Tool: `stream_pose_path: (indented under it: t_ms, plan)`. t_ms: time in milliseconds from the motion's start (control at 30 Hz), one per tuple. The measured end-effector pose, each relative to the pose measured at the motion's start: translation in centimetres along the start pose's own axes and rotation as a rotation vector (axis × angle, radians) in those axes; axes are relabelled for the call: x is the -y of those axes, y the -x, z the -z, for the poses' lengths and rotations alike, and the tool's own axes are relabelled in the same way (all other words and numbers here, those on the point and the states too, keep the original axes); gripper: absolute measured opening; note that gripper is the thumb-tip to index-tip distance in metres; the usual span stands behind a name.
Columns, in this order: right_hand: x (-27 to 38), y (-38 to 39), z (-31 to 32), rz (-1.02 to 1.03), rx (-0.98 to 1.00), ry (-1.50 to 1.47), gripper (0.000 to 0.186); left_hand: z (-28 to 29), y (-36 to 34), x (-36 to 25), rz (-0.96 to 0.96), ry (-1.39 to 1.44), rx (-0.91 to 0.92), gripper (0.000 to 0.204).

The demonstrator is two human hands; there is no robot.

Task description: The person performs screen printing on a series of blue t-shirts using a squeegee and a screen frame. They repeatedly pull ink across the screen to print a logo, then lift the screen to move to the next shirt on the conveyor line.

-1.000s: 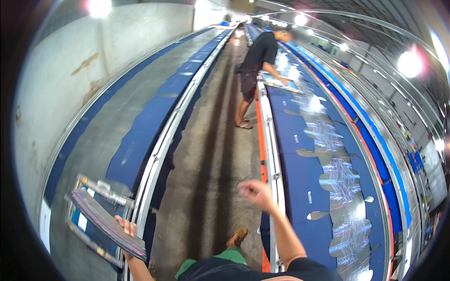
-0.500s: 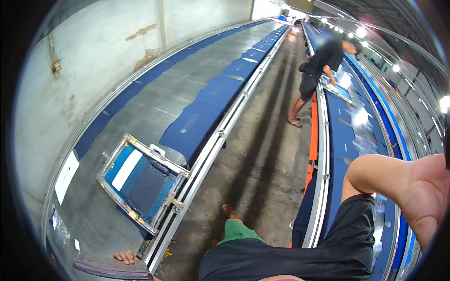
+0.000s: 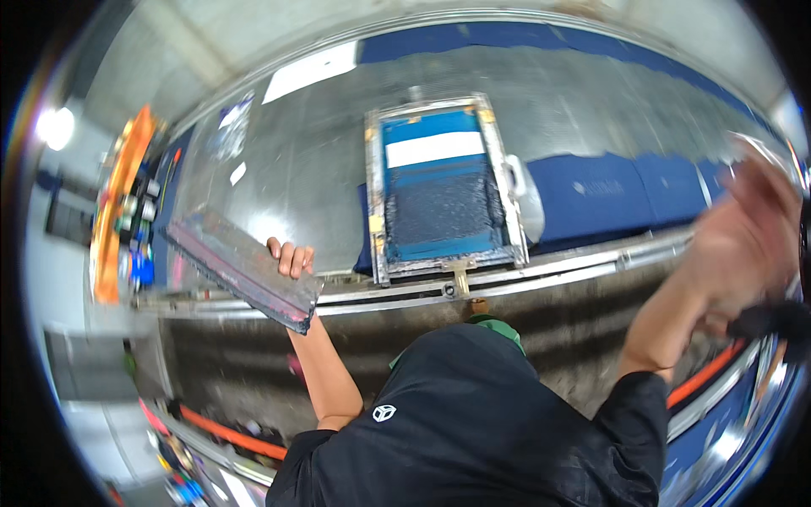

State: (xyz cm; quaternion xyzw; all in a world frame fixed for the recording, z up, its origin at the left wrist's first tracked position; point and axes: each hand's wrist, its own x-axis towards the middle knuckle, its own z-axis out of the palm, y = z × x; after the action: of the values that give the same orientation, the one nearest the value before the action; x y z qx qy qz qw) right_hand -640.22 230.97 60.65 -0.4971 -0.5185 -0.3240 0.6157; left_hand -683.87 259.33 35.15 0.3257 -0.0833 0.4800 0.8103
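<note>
My left hand (image 3: 291,257) is closed on a long squeegee (image 3: 236,269), its fingers curled over the top edge. The squeegee is stained dark and pinkish and tilts over the table's near edge. To its right, a screen printing frame (image 3: 375,190) lies on the long grey table (image 3: 312,152). Dark ink (image 3: 439,207) spreads over its blue mesh, below a white strip (image 3: 433,149). My right hand (image 3: 748,228) is raised at the far right, close to the camera. Motion smears its fingers, so their state is unclear.
Navy fabric pieces (image 3: 591,190) lie along the table right of the frame, more along its far edge. A metal rail (image 3: 574,266) runs along the near edge. At left stands an orange rack (image 3: 122,203) with containers. Behind me is another table with an orange strip (image 3: 232,433).
My view has turned left toward the table, and the other person is out of sight. The squeegee in my left hand now shows fully. My right hand remains raised at the right.
</note>
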Motion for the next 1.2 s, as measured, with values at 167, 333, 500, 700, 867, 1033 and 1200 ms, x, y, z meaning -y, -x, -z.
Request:
stream_pose_path:
  t_ms: [167, 333, 500, 700, 867, 1033, 1200]
  plan:
    - [-32.2, 28.1, -12.8, -0.751, 0.742, 0.178, 0.06, -0.1, 4.1, -0.9, -0.112, -0.117, -0.205, 0.038]
    - [-44.4, 44.0, -11.3, -1.493, 0.709, -0.331, 0.052, -0.3, 15.6, 3.2, -0.319, 0.046, -0.686, 0.037]
    - [-39.9, 39.7, -22.7, -1.343, 0.998, -0.117, 0.059, -8.1, 17.9, 1.3, -0.412, -0.161, -1.496, 0.076]
    - [-26.8, 37.9, -26.4, -1.277, 0.924, -0.106, 0.049, -5.1, 28.8, 4.5, -0.738, 0.093, -1.269, 0.065]
    - [-16.2, 32.3, -33.2, -1.195, 0.846, -0.151, 0.052, 2.9, 34.2, -1.3, -0.856, 0.139, -0.423, 0.02]
    - [-4.2, 25.9, -35.0, -1.13, 0.657, -0.204, 0.055, 6.2, 36.2, -13.0, -0.807, 0.223, -0.384, 0.025]
    - [6.4, 17.8, -35.1, -1.053, 0.508, -0.221, 0.059, 9.7, 44.7, -23.6, -0.722, 0.09, -0.563, 0.023]
